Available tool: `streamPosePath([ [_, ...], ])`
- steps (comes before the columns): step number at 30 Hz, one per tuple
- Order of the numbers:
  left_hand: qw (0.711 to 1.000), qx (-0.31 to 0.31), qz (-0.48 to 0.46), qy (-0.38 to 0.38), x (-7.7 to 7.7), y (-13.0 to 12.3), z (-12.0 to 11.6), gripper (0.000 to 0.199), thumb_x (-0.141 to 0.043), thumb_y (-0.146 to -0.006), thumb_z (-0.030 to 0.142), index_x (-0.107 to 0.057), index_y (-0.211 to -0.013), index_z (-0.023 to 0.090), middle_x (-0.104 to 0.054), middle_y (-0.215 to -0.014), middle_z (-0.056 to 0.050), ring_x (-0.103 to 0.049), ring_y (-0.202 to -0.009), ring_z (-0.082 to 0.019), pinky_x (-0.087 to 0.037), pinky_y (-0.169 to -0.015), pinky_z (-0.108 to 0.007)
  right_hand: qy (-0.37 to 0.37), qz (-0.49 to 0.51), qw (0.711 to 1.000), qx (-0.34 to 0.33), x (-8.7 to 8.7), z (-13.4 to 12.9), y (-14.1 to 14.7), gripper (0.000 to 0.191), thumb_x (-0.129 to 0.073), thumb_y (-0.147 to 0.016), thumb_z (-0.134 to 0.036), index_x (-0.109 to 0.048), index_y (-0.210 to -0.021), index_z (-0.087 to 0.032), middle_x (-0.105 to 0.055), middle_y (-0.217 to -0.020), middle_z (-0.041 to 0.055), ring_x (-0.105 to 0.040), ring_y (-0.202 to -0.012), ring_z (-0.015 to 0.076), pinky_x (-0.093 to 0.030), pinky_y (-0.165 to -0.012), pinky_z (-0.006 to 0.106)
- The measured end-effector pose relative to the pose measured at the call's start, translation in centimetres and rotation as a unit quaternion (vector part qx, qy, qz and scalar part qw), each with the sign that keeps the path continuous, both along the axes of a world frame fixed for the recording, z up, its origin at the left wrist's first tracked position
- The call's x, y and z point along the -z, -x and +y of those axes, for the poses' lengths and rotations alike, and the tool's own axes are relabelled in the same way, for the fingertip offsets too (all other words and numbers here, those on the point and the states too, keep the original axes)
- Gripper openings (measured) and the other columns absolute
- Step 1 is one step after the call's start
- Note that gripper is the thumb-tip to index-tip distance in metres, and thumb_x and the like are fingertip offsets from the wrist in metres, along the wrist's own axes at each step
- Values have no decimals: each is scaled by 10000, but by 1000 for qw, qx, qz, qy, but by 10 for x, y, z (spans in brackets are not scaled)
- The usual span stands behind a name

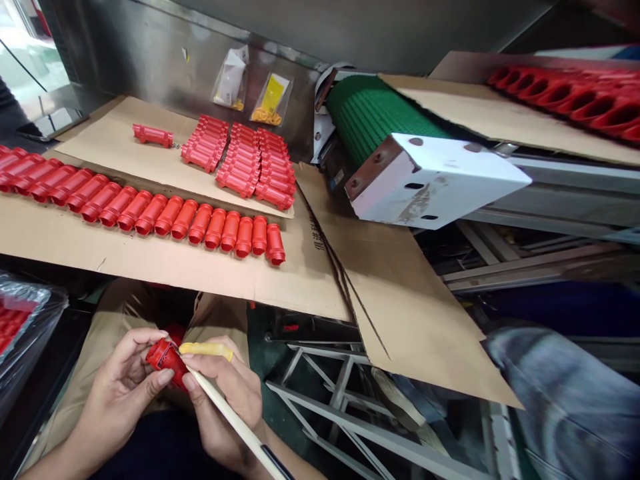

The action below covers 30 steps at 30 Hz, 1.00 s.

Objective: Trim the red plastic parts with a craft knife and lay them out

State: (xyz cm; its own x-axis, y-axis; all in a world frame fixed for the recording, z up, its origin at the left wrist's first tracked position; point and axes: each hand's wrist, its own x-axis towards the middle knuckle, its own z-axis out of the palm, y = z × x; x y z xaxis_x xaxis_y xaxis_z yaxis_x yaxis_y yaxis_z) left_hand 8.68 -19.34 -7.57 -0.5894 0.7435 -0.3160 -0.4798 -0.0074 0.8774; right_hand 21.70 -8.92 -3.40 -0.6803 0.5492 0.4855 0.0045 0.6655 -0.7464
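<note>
My left hand (117, 387) is closed around a short red plastic tube (167, 363), held tilted above my lap. Between the fingers of my right hand (227, 393) is a long cream-coloured stick (230, 417) with a dark band lower down. Its upper end meets the tube near the opening; the exact contact is hidden by my fingers. A yellow finger cot (207, 349) covers my right index finger. Beyond my hands, a long row of similar red tubes (167, 215) lies on a cardboard sheet (190, 272).
Further back lie stacks of smaller red parts (240, 160) and one single red part (153, 135). Two plastic bags (270, 100) hang on the metal panel. A green conveyor belt (375, 117) stands right. A lined crate (30, 320) is at left; another person's leg (570, 400) at right.
</note>
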Motion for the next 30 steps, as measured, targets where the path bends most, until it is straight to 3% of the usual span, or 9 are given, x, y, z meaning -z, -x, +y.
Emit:
streamPosePath([
  [6,999,-15,47,9,-6,7,0,323,-930,-780,351,-810,-1076,302,-817,-999,-21,-773,-858,-193,-618,-768,-216,30,-61,997,33,-9,5,-8,183,-633,-963,-79,-707,-1091,-186,-785,-989,93,-729,-878,214,-614,-817,364],
  [10,1000,13,-1,15,-6,8,-3,359,-934,-777,379,-822,-1107,292,-832,-1061,-30,-799,-901,-213,-645,-808,-245,101,-36,994,28,-18,9,-8,178,-685,-967,-123,-748,-1104,-217,-817,-1022,53,-761,-906,183,-606,-849,307],
  [14,999,44,-25,18,-5,7,-5,384,-940,-769,429,-822,-1112,301,-840,-1010,-6,-798,-924,-185,-627,-841,-200,154,-20,988,17,-20,10,-4,155,-705,-961,-148,-773,-1074,-228,-835,-989,29,-770,-884,162,-599,-828,266],
  [30,997,69,-21,18,-6,9,-6,395,-943,-757,454,-828,-1090,275,-831,-955,-7,-780,-874,-165,-604,-801,-168,153,-36,988,9,-22,14,-2,114,-705,-966,-158,-773,-1039,-212,-836,-982,35,-763,-882,156,-581,-827,260],
])
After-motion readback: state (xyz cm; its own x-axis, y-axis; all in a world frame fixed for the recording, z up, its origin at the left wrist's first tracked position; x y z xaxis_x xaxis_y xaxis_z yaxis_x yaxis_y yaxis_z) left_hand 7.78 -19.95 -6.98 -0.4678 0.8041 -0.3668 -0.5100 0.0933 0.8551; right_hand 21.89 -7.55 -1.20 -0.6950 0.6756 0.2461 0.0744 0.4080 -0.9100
